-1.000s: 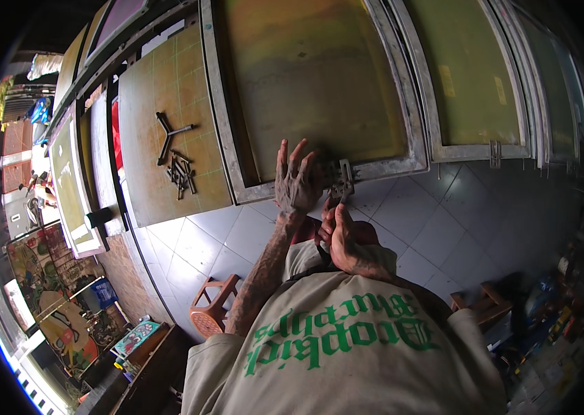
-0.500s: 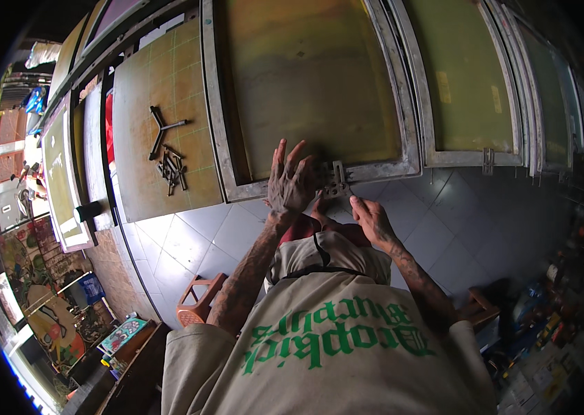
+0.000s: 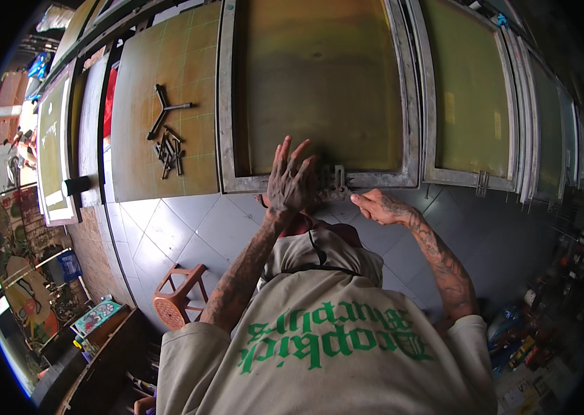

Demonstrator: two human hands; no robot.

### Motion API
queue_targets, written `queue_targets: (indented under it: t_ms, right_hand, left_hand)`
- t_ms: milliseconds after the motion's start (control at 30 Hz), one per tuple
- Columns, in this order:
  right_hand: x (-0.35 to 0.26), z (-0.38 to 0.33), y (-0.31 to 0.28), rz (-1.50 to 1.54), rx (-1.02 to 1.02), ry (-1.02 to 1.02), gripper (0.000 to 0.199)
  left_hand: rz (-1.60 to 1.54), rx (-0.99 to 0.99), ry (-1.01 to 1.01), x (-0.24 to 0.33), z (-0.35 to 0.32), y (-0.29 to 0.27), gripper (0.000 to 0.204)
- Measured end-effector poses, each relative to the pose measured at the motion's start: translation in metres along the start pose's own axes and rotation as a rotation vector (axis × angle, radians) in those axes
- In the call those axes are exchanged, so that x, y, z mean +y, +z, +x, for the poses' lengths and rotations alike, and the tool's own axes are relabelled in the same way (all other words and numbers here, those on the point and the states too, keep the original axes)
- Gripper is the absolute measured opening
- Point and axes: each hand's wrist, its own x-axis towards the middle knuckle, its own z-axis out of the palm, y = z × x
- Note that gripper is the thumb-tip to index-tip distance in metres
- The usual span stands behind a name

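Where the metal clamp [image 3: 334, 181] sits on the near rail of the screen frame [image 3: 402, 104] | left hand [image 3: 289, 181] flat, fingers spread beside it | right hand [image 3: 378, 206] pinched closed just right, grip contents unclear | brown platen [image 3: 141, 90] with loose brackets [image 3: 167, 142] left.

Left hand [image 3: 290, 181] spread flat over frame's lower rail [image 3: 250, 183], hiding the stretch beneath; metal clamp [image 3: 335, 181] half covered by it. Right hand [image 3: 377, 205] fingertips too small to read at the clamp. Small hardware pile [image 3: 169, 149] on the neighbouring board: pieces indistinct. Shirt [image 3: 319, 346] cut off at bottom edge
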Motion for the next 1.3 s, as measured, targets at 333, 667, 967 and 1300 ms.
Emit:
queue_targets:
  t_ms: [333,667,967,1300]
  right_hand:
    - [-0.084,0.021,-0.055,-0.841,-0.141,0.214,0.044]
    - [-0.162,0.131,0.054,-1.847,-0.176,0.122,0.022]
    - [-0.104,-0.003,0.060,-1.475,0.406,-0.549,0.016]
    - [-0.019,0.014,0.080,0.011,1.023,-0.332,0.021]
  left_hand:
    - [-0.015,-0.031,0.011,0.004,-0.001,-0.001,0.034]
    - [-0.100,0.142,-0.109,-0.010,-0.014,0.016,0.052]
    - [-0.086,0.179,-0.089,-0.006,-0.010,0.010,0.030]
    - [-0.174,-0.008,0.099,0.021,-0.017,-0.024,0.034]
